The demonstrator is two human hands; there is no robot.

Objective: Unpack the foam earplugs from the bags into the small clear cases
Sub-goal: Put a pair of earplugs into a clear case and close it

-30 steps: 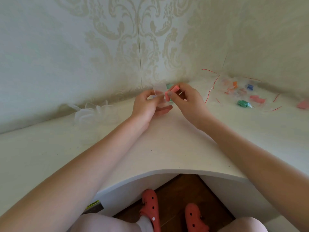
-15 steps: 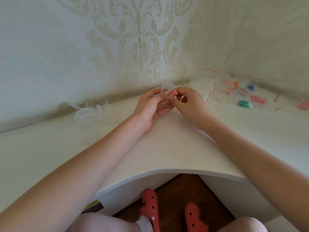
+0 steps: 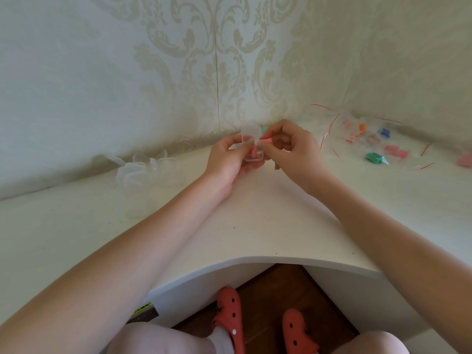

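Above a white corner desk point(image 3: 255, 226), a person's left hand point(image 3: 226, 162) held a small clear case point(image 3: 251, 146), lid raised, while the right hand point(image 3: 293, 149) pinched a pink foam earplug point(image 3: 256, 150) at its mouth. Bagged earplugs point(image 3: 375, 144) lay at two o'clock of the hands, empty clear cases point(image 3: 143, 169) at nine o'clock.

1. Small clear case point(image 3: 251, 145): open, lid up, held above the desk between both hands.
2. Pink earplugs point(image 3: 258, 148): one in the case, one at its rim.
3. Clear bags point(image 3: 367, 139), red-striped, on the desk at right, holding orange, blue, pink, green earplugs.
4. Empty clear cases point(image 3: 143, 168) piled at left by the wall.
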